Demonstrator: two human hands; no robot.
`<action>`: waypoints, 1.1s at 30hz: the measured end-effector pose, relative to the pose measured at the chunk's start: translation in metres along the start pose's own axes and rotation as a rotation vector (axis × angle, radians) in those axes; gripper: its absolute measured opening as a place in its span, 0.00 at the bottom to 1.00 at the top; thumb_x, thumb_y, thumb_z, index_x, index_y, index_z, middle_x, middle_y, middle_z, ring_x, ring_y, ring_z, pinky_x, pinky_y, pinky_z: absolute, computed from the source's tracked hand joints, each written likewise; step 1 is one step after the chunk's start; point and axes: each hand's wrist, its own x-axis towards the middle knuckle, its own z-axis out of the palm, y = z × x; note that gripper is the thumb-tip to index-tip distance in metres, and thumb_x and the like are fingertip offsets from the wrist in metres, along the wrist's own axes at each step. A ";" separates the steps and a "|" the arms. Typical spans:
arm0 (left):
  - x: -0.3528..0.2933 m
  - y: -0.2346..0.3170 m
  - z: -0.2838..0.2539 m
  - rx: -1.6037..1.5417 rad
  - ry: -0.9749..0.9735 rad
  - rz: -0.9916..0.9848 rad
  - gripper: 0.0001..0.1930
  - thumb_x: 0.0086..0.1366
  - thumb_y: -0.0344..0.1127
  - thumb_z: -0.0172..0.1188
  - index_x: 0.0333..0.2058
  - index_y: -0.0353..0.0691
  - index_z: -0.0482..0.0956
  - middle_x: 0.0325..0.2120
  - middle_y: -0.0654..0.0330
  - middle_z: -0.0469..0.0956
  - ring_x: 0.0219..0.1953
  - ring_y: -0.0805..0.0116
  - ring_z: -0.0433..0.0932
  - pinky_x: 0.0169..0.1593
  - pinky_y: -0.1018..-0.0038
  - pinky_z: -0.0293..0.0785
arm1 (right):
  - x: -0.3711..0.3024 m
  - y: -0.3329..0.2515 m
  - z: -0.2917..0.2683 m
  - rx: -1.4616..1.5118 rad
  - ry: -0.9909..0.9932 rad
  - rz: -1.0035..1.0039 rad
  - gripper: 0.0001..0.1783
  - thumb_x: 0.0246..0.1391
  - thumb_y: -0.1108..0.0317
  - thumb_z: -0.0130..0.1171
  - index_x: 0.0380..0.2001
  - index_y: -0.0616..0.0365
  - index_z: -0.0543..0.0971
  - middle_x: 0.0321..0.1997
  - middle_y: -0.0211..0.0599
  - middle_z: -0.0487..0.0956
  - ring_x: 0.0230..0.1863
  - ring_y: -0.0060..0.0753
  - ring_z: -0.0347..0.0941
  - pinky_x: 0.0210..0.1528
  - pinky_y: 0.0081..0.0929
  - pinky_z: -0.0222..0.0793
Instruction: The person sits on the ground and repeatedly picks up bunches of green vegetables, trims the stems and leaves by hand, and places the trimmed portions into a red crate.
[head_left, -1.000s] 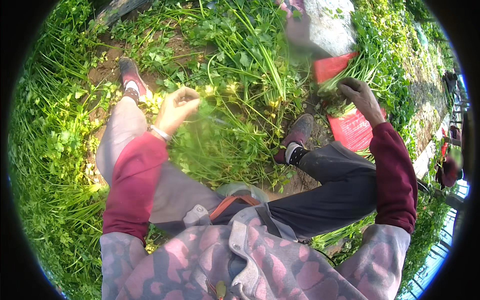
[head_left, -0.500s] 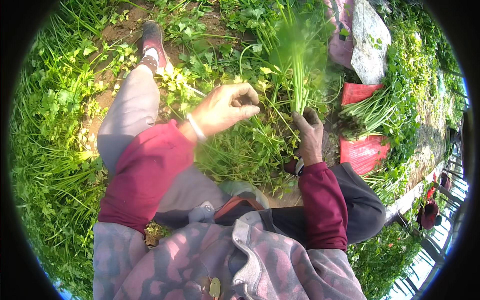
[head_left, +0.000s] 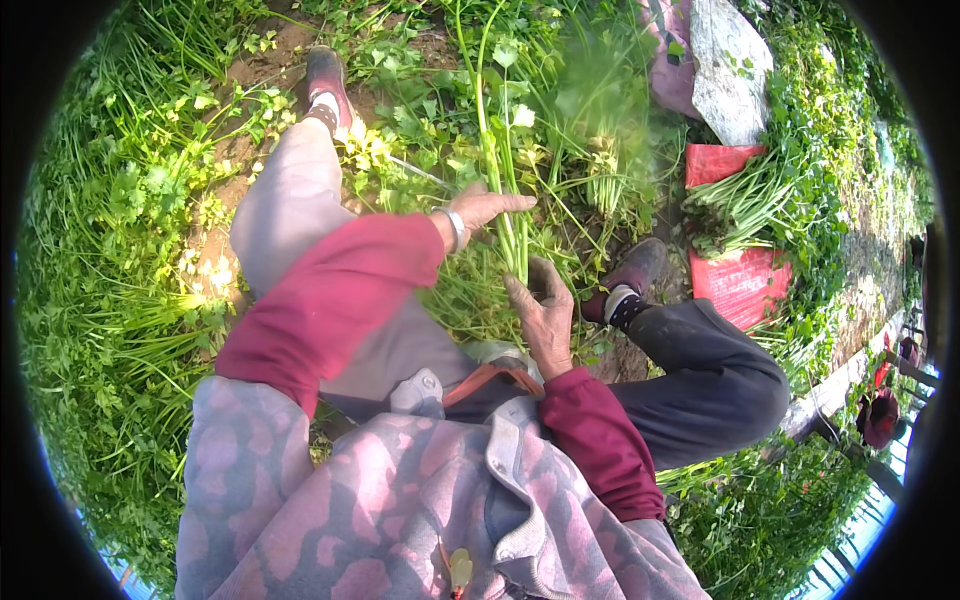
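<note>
In front of my lap, my right hand (head_left: 543,315) pinches the lower ends of a few long green celery stalks (head_left: 489,140) between thumb and fingers. The stalks point away from me, with leaves at their far ends. My left hand (head_left: 487,208) lies across them higher up, its fingers stretched out to the right and touching them; its grip is partly hidden. Beyond my right hand, a small celery bunch (head_left: 605,180) rests on the ground among leaves. Farther right, a larger celery bundle (head_left: 738,208) lies with its dark root ends toward me.
That bundle lies across a red printed sack (head_left: 738,288). A whitish sheet (head_left: 730,75) and a pink cloth (head_left: 670,60) lie behind it. Leafy plants (head_left: 120,230) grow on the left. My shoes (head_left: 328,80) stand on both sides. A pale beam (head_left: 835,390) runs along the right.
My right hand has let go of the celery bunch, which now rests on the ground. It has moved left and holds other stalks. My left hand has uncurled and come to these stalks.
</note>
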 end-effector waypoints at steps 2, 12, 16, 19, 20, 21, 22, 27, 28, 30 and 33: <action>0.001 -0.005 0.003 -0.067 -0.028 0.038 0.23 0.52 0.51 0.71 0.40 0.42 0.76 0.30 0.64 0.76 0.28 0.73 0.75 0.24 0.78 0.67 | 0.000 0.003 0.002 0.170 0.008 0.113 0.22 0.58 0.62 0.60 0.49 0.69 0.73 0.35 0.32 0.77 0.31 0.19 0.69 0.33 0.20 0.67; 0.015 -0.035 0.002 -0.006 0.060 0.313 0.17 0.56 0.46 0.69 0.32 0.37 0.79 0.19 0.67 0.75 0.19 0.79 0.71 0.22 0.79 0.69 | 0.009 0.009 0.008 0.144 0.018 0.179 0.19 0.55 0.67 0.63 0.43 0.69 0.72 0.33 0.37 0.76 0.25 0.22 0.74 0.20 0.20 0.70; 0.009 -0.036 0.007 -0.095 0.065 0.333 0.17 0.56 0.47 0.69 0.26 0.37 0.79 0.18 0.66 0.75 0.20 0.77 0.71 0.26 0.77 0.69 | 0.013 0.011 0.004 0.220 0.004 0.247 0.14 0.53 0.70 0.63 0.37 0.68 0.72 0.29 0.36 0.76 0.23 0.24 0.74 0.19 0.20 0.70; 0.004 -0.037 0.009 -0.171 0.079 0.382 0.17 0.56 0.48 0.69 0.24 0.38 0.79 0.18 0.66 0.75 0.21 0.76 0.72 0.28 0.76 0.69 | 0.015 0.015 0.001 0.161 0.049 0.229 0.13 0.52 0.71 0.62 0.37 0.67 0.72 0.26 0.37 0.77 0.19 0.27 0.74 0.19 0.23 0.70; 0.003 -0.037 0.009 -0.201 0.059 0.437 0.17 0.57 0.47 0.69 0.24 0.38 0.78 0.18 0.66 0.75 0.21 0.76 0.72 0.28 0.76 0.69 | 0.016 0.018 0.000 0.159 0.055 0.187 0.13 0.51 0.71 0.62 0.37 0.66 0.73 0.25 0.38 0.78 0.18 0.28 0.74 0.19 0.24 0.70; 0.002 -0.039 0.009 -0.117 0.114 0.475 0.17 0.57 0.48 0.68 0.27 0.38 0.79 0.20 0.64 0.77 0.22 0.75 0.73 0.29 0.76 0.70 | 0.016 0.020 0.000 -0.117 0.051 0.094 0.13 0.51 0.70 0.62 0.37 0.65 0.73 0.23 0.39 0.78 0.18 0.31 0.75 0.19 0.26 0.71; 0.003 -0.040 0.008 -0.069 0.150 0.443 0.16 0.57 0.46 0.68 0.28 0.37 0.79 0.21 0.64 0.77 0.22 0.76 0.73 0.29 0.77 0.70 | 0.016 0.022 0.000 -0.356 0.040 -0.041 0.13 0.51 0.69 0.62 0.38 0.64 0.73 0.21 0.40 0.77 0.17 0.34 0.75 0.19 0.28 0.71; 0.012 -0.052 0.005 -0.055 0.234 0.368 0.16 0.58 0.45 0.67 0.31 0.35 0.80 0.23 0.61 0.79 0.23 0.74 0.74 0.31 0.76 0.71 | 0.014 0.034 0.000 -0.785 0.071 -0.379 0.12 0.51 0.69 0.60 0.39 0.58 0.75 0.17 0.44 0.76 0.18 0.44 0.76 0.21 0.36 0.71; 0.014 -0.054 0.006 -0.083 0.237 0.318 0.18 0.58 0.47 0.67 0.31 0.36 0.80 0.22 0.61 0.80 0.24 0.73 0.75 0.32 0.74 0.71 | 0.014 0.036 0.000 -0.805 0.085 -0.358 0.11 0.52 0.69 0.60 0.39 0.60 0.76 0.18 0.46 0.76 0.19 0.45 0.76 0.23 0.36 0.71; 0.017 -0.056 0.006 -0.118 0.251 0.271 0.16 0.58 0.45 0.67 0.31 0.35 0.80 0.24 0.60 0.80 0.23 0.72 0.75 0.31 0.75 0.71 | 0.016 0.039 -0.001 -0.803 0.083 -0.335 0.11 0.53 0.69 0.59 0.39 0.62 0.77 0.19 0.50 0.77 0.20 0.46 0.77 0.25 0.35 0.71; 0.017 -0.055 0.007 -0.245 0.201 0.264 0.15 0.59 0.43 0.67 0.32 0.35 0.79 0.23 0.60 0.79 0.22 0.72 0.75 0.29 0.76 0.71 | 0.022 0.042 -0.002 -0.647 0.100 -0.205 0.12 0.52 0.70 0.59 0.40 0.64 0.76 0.19 0.45 0.78 0.18 0.34 0.76 0.24 0.29 0.70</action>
